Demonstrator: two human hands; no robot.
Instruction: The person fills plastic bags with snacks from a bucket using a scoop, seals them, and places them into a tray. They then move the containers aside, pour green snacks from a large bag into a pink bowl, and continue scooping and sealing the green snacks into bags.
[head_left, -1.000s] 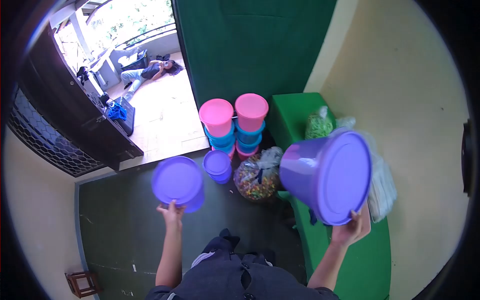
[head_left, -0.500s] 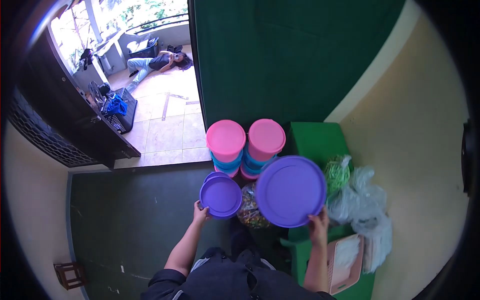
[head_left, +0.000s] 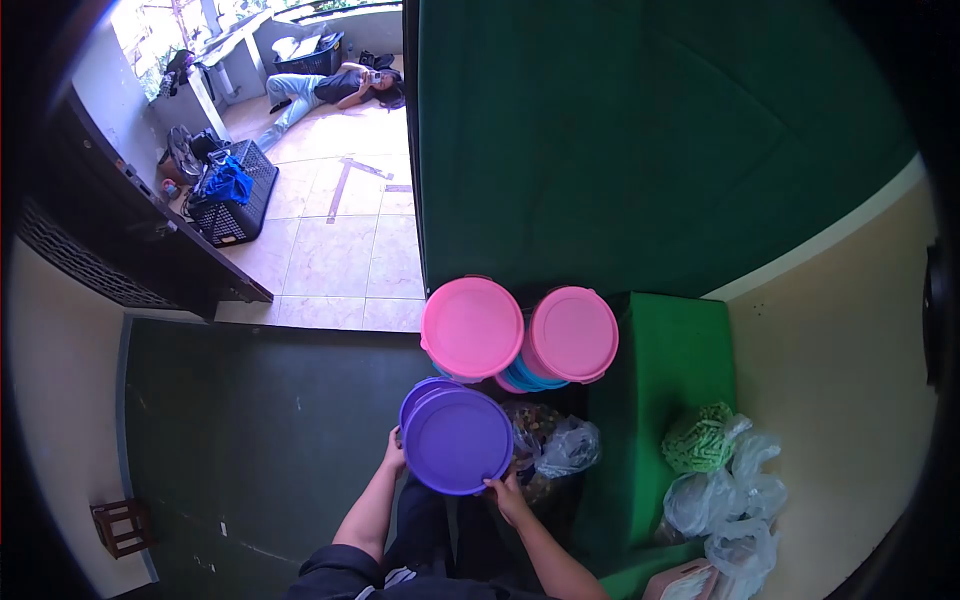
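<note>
In front of my body, my left hand (head_left: 395,452) is closed on the side of a round purple tub (head_left: 412,397). A larger round purple lid (head_left: 458,442) lies over most of that tub, hiding its top. My right hand (head_left: 506,496) grips the lid's near right edge, thumb on top. Just beyond stand two stacks of round tubs, with a pink lid (head_left: 472,327) on the left stack and another pink lid (head_left: 574,334) on the right one. Blue tubs (head_left: 535,376) show beneath the right stack's top.
A clear plastic bag (head_left: 568,447) of small multicoloured items sits right of my hands. Green covered furniture (head_left: 680,340) holds a green netted bundle (head_left: 700,440), plastic bags (head_left: 750,490) and a pink basket (head_left: 682,580). Through the doorway, a person (head_left: 340,88) lies near a black crate (head_left: 235,195).
My right hand has brought the purple lid left and down, over the purple tub in my left hand. The view has shifted, showing more of the green furniture top.
</note>
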